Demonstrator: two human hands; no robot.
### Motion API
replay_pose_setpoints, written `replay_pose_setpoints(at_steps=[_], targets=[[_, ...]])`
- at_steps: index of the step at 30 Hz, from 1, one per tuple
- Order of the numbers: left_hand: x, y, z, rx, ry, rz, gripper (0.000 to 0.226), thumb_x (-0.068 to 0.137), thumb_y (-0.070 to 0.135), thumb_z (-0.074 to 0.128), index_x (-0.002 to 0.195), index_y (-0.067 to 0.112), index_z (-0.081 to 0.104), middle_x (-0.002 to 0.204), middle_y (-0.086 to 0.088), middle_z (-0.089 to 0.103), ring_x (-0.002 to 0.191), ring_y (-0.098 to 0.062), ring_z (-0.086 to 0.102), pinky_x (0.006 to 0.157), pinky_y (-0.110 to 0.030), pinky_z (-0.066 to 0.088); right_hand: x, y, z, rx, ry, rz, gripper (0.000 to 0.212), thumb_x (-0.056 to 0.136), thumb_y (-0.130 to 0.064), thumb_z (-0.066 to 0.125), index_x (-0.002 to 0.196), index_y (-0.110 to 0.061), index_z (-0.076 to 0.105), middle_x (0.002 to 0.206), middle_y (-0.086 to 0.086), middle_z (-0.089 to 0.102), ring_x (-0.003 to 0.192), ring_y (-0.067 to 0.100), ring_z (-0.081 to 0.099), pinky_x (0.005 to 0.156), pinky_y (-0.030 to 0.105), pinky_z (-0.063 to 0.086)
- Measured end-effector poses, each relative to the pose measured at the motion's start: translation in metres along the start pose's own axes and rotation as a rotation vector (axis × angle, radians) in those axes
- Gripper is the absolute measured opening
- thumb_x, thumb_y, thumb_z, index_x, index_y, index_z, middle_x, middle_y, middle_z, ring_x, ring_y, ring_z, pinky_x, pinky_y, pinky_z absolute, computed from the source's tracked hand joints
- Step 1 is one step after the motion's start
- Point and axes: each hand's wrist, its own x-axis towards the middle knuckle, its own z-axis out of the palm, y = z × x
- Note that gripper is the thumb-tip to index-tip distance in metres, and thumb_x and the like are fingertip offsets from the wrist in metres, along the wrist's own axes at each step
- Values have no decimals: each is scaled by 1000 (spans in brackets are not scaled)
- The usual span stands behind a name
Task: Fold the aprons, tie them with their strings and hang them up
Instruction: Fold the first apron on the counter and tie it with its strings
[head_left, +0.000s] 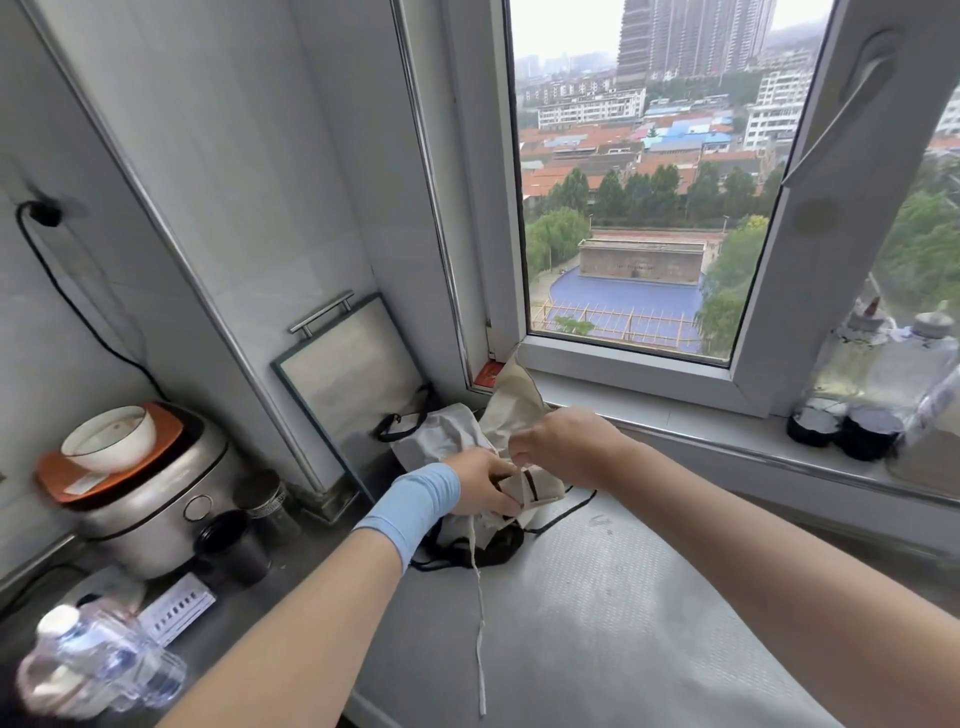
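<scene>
At the counter's (597, 623) far end below the window (623, 208), the left hand (485, 486) curls round the bunched apron (511, 400) while the right hand (563, 439) pinches its upper cloth; soft, light and floppy, it looks best gripped by the bundle, its string (480, 613) trailing nearward.

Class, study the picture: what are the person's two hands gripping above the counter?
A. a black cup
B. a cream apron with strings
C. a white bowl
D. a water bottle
B: the left hand and right hand both hold the bunched cream apron, fingers curled into its cloth.
</scene>
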Motion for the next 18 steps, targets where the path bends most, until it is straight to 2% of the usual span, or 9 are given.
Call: replay_pose_setpoints(at_steps=[3,5,6,9,11,13,15,17,18], targets=[[-4,1,7,-66,-6,17,15,85,25,66,99,29,62,77,13,57,80,-12,54,68,-19,41,0,0,10,61,41,46,17,100,-28,49,101,-26,65,89,-3,68,74,24,60,63,35,50],[-7,1,17,-177,-5,-5,29,85,21,63,114,26,62,91,8,61,81,-9,55,74,-19,43,0,0,11,122,17,126,22,97,-38,51,98,-26,70,89,-1,70,81,26,64,68,36,53],[-6,-1,25,-279,-9,-19,30,84,20,62,114,23,62,93,5,61,80,-10,55,76,-21,45,0,0,11,147,-2,165,25,95,-42,53,98,-26,72,90,0,70,82,26,64,69,34,53],[-7,3,45,-625,61,-68,29,82,36,57,102,17,66,95,-1,60,87,-17,54,81,-30,44,0,1,13,209,26,246,29,90,-50,59,95,-27,76,90,-1,71,83,23,63,68,30,50],[-7,5,53,-666,155,-98,36,92,50,52,105,19,66,100,1,61,92,-16,54,82,-29,44,0,0,17,264,47,301,29,86,-54,63,90,-30,76,87,-6,72,82,19,64,69,30,52],[-9,6,57,-644,208,-117,42,96,51,45,110,17,65,98,1,60,86,-15,52,78,-27,45,-1,-1,20,339,67,380,26,81,-57,67,88,-33,76,88,-11,73,85,16,64,72,29,52],[-8,5,60,-698,205,-146,40,98,50,43,113,19,62,99,1,60,82,-13,51,72,-24,44,-1,1,30,409,148,475,30,85,-54,65,107,-34,72,114,-8,70,108,18,61,89,32,48],[-5,1,62,-888,222,-244,39,98,50,45,116,19,60,106,-2,61,83,-12,51,76,-28,46,-4,1,45,580,269,678,50,94,-45,56,138,-23,53,147,3,47,136,24,40,111,42,34],[-4,0,61,-1023,250,-300,39,97,49,48,118,19,60,110,-4,62,84,-13,53,80,-33,49,-8,-3,49,736,327,789,54,96,-38,50,145,-17,44,151,6,39,141,25,32,116,44,28]])
